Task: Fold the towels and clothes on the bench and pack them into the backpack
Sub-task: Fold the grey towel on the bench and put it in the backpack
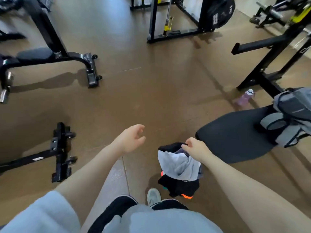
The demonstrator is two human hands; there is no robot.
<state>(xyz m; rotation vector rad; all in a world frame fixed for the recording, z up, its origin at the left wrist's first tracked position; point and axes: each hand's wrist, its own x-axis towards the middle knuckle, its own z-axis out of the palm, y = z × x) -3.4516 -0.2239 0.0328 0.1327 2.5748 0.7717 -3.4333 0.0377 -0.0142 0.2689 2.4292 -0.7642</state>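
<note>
Head view. Right hand (196,149): gripped a hanging bundle of clothes (180,169), grey over black with orange trim, above the floor beside the bench (235,138). Left hand (131,138): empty, fingers loosely curled, held apart from the bundle. Backpack (292,115): grey, resting on the bench's far end. Bottle (244,98): on the floor beyond the bench.

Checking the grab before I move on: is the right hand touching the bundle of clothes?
Touching. The head view shows the right hand pinching the top of the bundle of clothes, which hangs from it above the floor.
</note>
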